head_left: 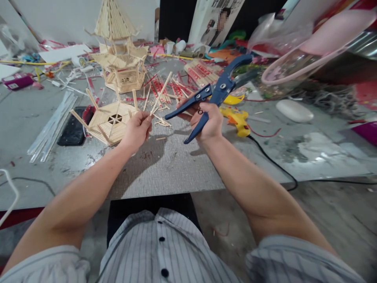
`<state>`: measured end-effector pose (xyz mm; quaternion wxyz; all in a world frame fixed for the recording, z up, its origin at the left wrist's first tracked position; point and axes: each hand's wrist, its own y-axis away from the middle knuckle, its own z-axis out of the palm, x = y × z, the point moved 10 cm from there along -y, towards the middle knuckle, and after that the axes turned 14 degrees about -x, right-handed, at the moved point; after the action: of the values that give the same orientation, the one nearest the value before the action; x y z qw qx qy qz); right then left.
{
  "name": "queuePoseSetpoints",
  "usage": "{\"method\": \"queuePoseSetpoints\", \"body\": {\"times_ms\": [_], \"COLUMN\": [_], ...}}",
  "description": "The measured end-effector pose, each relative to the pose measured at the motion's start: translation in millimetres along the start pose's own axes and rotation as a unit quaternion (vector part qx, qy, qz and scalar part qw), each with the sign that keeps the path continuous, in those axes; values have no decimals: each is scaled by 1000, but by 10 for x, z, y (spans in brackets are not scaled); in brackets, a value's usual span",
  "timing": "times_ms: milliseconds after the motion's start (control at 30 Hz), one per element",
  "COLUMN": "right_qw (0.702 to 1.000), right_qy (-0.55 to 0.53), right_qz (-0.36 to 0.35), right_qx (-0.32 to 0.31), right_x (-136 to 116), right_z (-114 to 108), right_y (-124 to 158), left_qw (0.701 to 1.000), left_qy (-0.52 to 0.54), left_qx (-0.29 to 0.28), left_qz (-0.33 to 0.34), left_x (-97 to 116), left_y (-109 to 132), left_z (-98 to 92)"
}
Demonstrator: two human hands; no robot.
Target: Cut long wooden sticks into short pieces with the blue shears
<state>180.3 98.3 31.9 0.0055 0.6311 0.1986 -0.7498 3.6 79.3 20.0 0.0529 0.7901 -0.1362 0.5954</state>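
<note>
Between the thumb and fingers of my left hand (138, 129) a thin wooden stick (161, 92) is pinched, slanting up and away to the right. My right hand (209, 122) is closed round a handle of a blue pipe cutter (223, 86), whose handles are spread apart. The stick and the cutter do not touch. Just left of my left hand lies a hexagonal wooden stick frame (113, 118) with short posts standing up from it. Cut stick pieces (161, 121) are scattered between my hands.
A wooden stick pagoda (123, 59) stands behind the frame. A yellow glue gun (240, 120) with a black cord lies at the right. Clear glue sticks (54, 122) and a black phone (73, 127) are at the left. Bundled sticks (203, 72) and a white oval object (294, 111) lie farther off.
</note>
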Motion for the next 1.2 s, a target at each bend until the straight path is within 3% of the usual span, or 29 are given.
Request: {"method": "queuePoseSetpoints", "body": {"times_ms": [100,333,433,533,600,667,767,833,1000,1200], "right_qw": [999,991,994,991,973,967,973,979,978,959], "right_qy": [-10,-127,-87,107,220,246,214,186,204,277], "right_qz": [42,47,62,54,56,62,73,62,-8,-63], "right_qx": [4,-19,22,66,36,16,39,55,41,6], "right_x": [-26,-73,-82,-238,-274,-195,2,81,-21,-44], "right_z": [75,352,187,-171,-309,-427,-582,-620,-555,-453], "right_y": [73,228,111,-26,-107,-134,-100,-72,-41,-18], "left_qw": [1000,1000,999,998,997,994,988,981,918,853], "left_qy": [1,10,13,37,57,54,-28,-146,-391,-505], "left_qx": [-5,-18,-29,-42,-50,-66,-93,-83,-65,-125], "left_qz": [4,18,15,3,-27,-71,-116,-98,-5,-26], "left_x": [-21,-46,-60,-70,-99,-143,-175,-116,60,-18], "left_y": [-10,-26,-27,-28,-23,-7,17,14,25,69], "left_z": [0,37,59,62,62,80,116,105,272,520]}}
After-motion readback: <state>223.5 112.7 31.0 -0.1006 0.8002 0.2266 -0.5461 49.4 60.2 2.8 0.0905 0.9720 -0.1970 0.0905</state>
